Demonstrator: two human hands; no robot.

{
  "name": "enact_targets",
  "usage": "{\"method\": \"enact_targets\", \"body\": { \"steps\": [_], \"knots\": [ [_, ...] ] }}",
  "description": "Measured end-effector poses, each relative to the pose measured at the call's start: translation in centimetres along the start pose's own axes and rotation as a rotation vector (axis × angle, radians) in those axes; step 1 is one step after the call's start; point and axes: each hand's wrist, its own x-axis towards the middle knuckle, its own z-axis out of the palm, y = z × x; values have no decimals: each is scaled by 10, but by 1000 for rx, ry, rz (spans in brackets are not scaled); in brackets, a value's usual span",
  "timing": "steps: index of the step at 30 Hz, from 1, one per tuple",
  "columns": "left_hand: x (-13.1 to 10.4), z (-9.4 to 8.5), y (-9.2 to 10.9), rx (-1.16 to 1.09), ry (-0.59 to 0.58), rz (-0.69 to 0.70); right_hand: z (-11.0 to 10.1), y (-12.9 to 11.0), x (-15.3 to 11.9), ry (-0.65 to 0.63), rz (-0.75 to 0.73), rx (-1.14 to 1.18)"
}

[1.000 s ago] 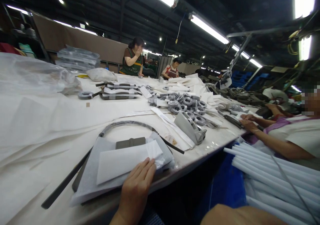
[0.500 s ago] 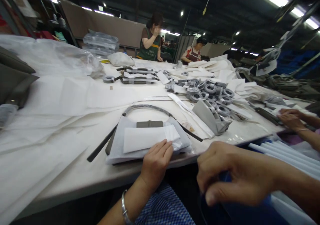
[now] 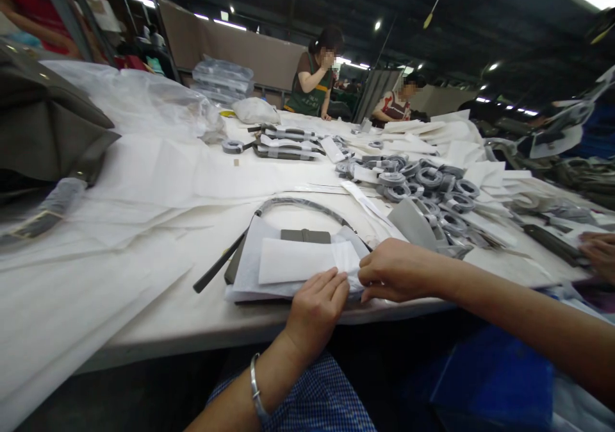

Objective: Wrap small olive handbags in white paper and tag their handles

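A dark olive handbag lies on the white-covered table in front of me, partly covered by a thin white wrapping sheet. Its arched handle is wrapped in clear film, and a dark strap end sticks out to the left. Across the front lies a folded white paper. My left hand rests on its lower right with fingers stretched out flat. At the bag's right edge, my right hand pinches the wrapping sheet; the fingertips are partly hidden.
Coiled grey straps are piled behind to the right, beside a grey bag-like piece. Large white sheets spread left, near another dark bag. Two co-workers stand across the table; another person's hand shows at right.
My right hand has moved from in front of the table to the right edge of the bag and closed on the wrapping. My left hand stays on the paper. The view has turned slightly left.
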Motion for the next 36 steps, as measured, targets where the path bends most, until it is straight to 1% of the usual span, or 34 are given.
{"method": "enact_targets", "body": {
  "steps": [8,17,19,21,27,34,36],
  "knots": [
    [2,-1,0,-12,23,1,-6,0,20,-100,3,-127],
    [2,-1,1,-25,27,-7,-19,-7,45,-333,98,-196],
    [1,0,1,-29,22,-8,-22,-10,51,-398,106,-211],
    [0,0,1,-32,12,-12,-24,-11,57,-429,100,-214],
    [-1,2,0,-22,32,-12,-16,0,70,-436,76,-154],
    [1,1,0,-25,35,-19,-9,12,77,-334,-5,-150],
    [1,1,1,-21,35,-26,-7,17,79,-286,-28,-161]
  ]
}}
